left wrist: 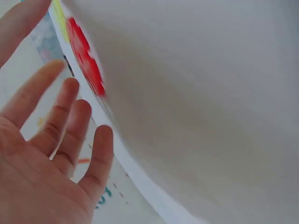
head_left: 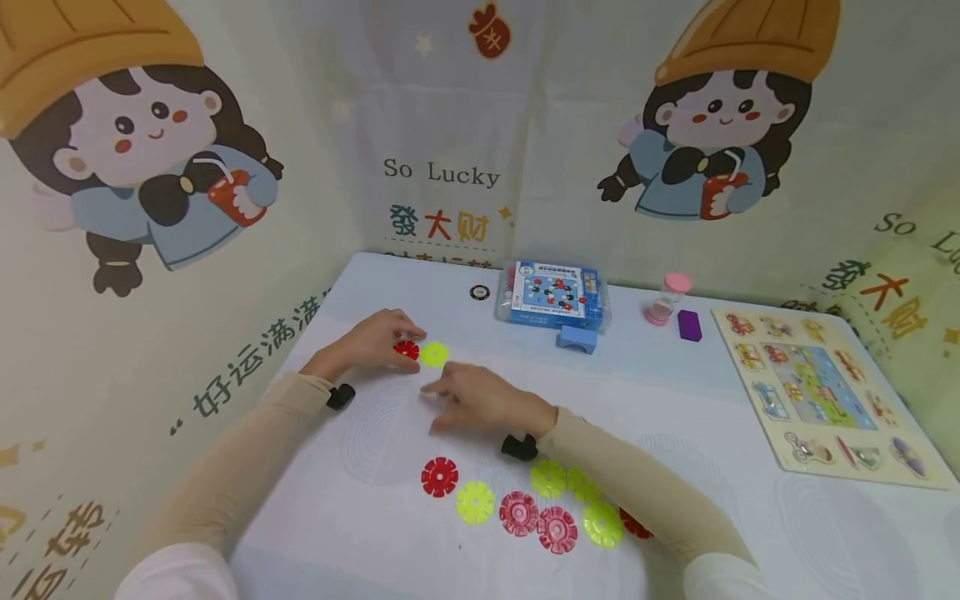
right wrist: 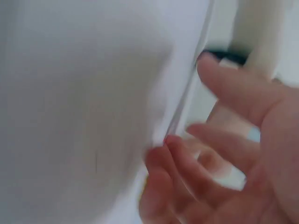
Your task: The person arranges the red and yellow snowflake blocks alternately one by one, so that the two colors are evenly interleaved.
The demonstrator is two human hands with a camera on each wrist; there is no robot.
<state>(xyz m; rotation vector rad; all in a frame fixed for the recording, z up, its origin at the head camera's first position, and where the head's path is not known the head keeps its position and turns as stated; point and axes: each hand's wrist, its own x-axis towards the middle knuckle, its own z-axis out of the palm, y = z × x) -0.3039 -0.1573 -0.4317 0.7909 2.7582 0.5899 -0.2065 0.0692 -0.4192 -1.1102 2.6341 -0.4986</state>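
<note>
My left hand [head_left: 378,340] hovers at a red notched plastic disc [head_left: 406,349], its fingers spread and relaxed. In the left wrist view the red disc [left wrist: 86,58] lies on the white surface just past the fingertips. A yellow-green notched disc [head_left: 434,354] lies right beside the red one. Near that pair, my right hand [head_left: 476,398] holds nothing, its thumb apart from the loosely bent fingers [right wrist: 175,175]. Closer to me lie several more discs, among them a red one [head_left: 439,477] and a yellow-green one [head_left: 475,502]. My right forearm partly hides some of them.
At the back of the table [head_left: 322,492] sit a boxed molecule set [head_left: 551,292], a blue arch block [head_left: 577,338], a black chip [head_left: 479,292], a pink sand timer [head_left: 667,300] and a purple block [head_left: 689,326]. A wooden picture puzzle [head_left: 765,392] lies at right.
</note>
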